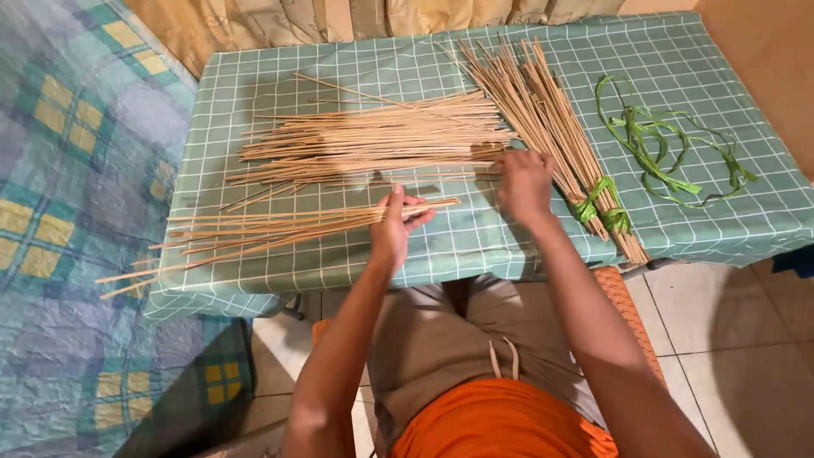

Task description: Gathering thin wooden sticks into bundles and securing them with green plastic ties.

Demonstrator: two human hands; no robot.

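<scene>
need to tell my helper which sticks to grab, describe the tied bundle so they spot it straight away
Start at the green checked table and go to its right half, near the front edge. The tied bundle lies slanted there, just right of the right hand. Unlike the loose sticks to its left, it has a green strip knotted around its near end.

Home: bedspread (59, 170), checked tablecloth (678, 51)

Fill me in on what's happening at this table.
A seated person sorts thin bamboo sticks on a green checked tablecloth. The left hand holds a small bunch of sticks in its grip; the right hand touches the end of a loose pile. A tied bundle and green ribbon strips lie to the right.
</scene>
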